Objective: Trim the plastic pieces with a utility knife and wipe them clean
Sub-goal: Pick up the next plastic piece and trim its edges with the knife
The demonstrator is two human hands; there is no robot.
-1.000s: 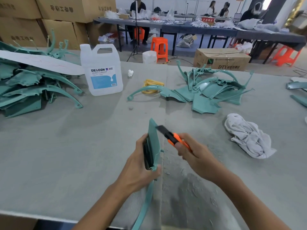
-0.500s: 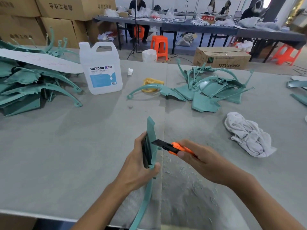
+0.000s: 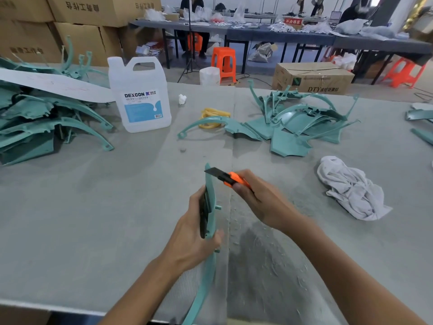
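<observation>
Teal plastic piece [image 3: 210, 195] on edge, on the near side of the jug [image 3: 140, 97], held by left grip [image 3: 194, 235] | right grip [image 3: 262, 202] clasps orange utility knife [image 3: 225, 177], blade at piece's top edge | advice: shave shallow, stroke away from left thumb, piece braced steady | rag [image 3: 349, 188] right of jug

The grey table [image 3: 93, 219] is stretching wide, a seam running down its middle. Far left, a heap of teal plastic pieces [image 3: 46, 127] is sprawling, a white jug [image 3: 140, 97] standing just beside it. Far right of centre, a second teal heap [image 3: 300, 123] is lying, a yellow coil [image 3: 213, 116] at its left end. A white rag [image 3: 349, 188] is sitting crumpled on the right, pale shavings [image 3: 269, 254] littering the near side
</observation>
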